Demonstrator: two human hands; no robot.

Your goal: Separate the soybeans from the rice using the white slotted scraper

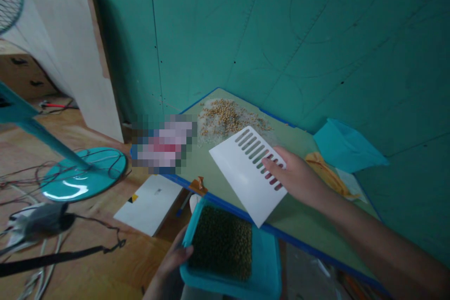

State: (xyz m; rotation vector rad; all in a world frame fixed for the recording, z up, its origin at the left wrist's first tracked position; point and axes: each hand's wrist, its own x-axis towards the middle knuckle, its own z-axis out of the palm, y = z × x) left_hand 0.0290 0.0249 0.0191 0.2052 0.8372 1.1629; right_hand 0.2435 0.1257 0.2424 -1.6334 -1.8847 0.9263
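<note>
A flat white plastic scoop with a row of slots (pixel 242 173) is gripped at its slotted end by my right hand (pixel 286 173). It tilts over the table, its lower corner above the front edge near a blue plastic tub (pixel 265 258). My left hand (pixel 177 253) holds that tub by its left rim, in front of the table. Inside lie many small dark green grains (pixel 220 239), with paler tan ones along the right side. Behind the scoop, a pile of tan beans (pixel 225 115) mixed with whitish clear grains is spread on the table.
The green-topped table (pixel 211 168) has blue edging and meets a green wall (pixel 225 23). A pixelated item (pixel 165 145) lies at its left corner. A turquoise bag (pixel 348 145) and yellow cloth (pixel 330 176) are right. A fan base (pixel 84 173) and cables stand on the floor left.
</note>
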